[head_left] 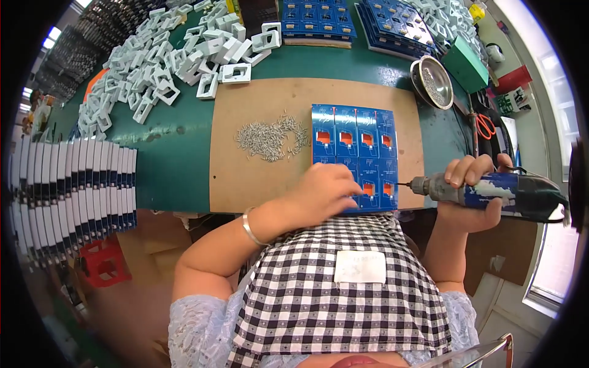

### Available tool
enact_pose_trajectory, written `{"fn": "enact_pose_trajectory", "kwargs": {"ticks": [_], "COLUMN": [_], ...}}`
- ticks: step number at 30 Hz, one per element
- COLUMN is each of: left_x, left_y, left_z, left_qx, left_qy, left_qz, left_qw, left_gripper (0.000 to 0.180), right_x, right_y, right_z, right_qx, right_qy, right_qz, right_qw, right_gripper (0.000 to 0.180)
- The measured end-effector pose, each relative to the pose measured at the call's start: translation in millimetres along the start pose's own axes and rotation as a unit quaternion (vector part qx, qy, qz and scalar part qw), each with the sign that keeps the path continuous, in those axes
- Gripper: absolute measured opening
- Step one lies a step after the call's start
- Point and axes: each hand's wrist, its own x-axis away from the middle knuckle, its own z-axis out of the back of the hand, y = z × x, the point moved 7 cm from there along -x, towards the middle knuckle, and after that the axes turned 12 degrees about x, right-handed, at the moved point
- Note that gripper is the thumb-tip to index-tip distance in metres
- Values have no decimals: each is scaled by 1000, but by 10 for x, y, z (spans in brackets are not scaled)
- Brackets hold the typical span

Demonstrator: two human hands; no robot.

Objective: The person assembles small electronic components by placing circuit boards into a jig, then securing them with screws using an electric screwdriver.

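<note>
A blue printed panel (354, 156) with rows of square cutouts showing orange lies on a brown board (264, 187). My left hand (322, 191) rests over the panel's near left part. Its fingers are bent, thumb and fingertips close together; anything between them is too small to make out. In my right hand (472, 190) is a grey and blue electric screwdriver (491, 190), held level with my fingers wrapped round its body. Its thin bit points left and reaches the panel's right edge. Left of the panel lies a loose pile of small silvery screws (267, 140).
Many white plastic frames (153, 83) are heaped at the back left. Stacked blue panels (319, 21) stand at the back. A metal bowl (435, 83) of small parts sits at right, near orange-handled scissors (485, 127). White-and-blue stacks (73, 184) line the left edge.
</note>
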Motion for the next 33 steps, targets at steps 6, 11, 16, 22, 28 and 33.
{"fn": "enact_pose_trajectory", "kwargs": {"ticks": [6,11,16,22,28,33], "left_x": [-77,-165,-172,-154,-159,-250], "left_y": [-315,-478,-580,-572,-534,-461], "left_z": [925,918,1043,1123,1106,1016], "left_qx": [-200,-247,-170,-149,-65,-58], "left_qy": [144,62,98,144,155,113], "left_qz": [44,68,77,77,132,66], "left_qw": [968,965,978,975,977,990], "left_gripper": [18,10,9,11,11,15], "right_x": [-210,-316,-368,-434,-452,-425], "right_y": [251,442,697,818,887,890], "right_z": [-234,-349,-345,-424,-470,-492], "right_qx": [-6,-28,-55,-24,-30,-40], "right_qy": [-28,-64,-28,-21,-18,-24], "right_qz": [-36,-46,-97,-110,-133,-145], "right_qw": [999,996,993,993,991,988], "right_gripper": [73,73,72,70,69,68]}}
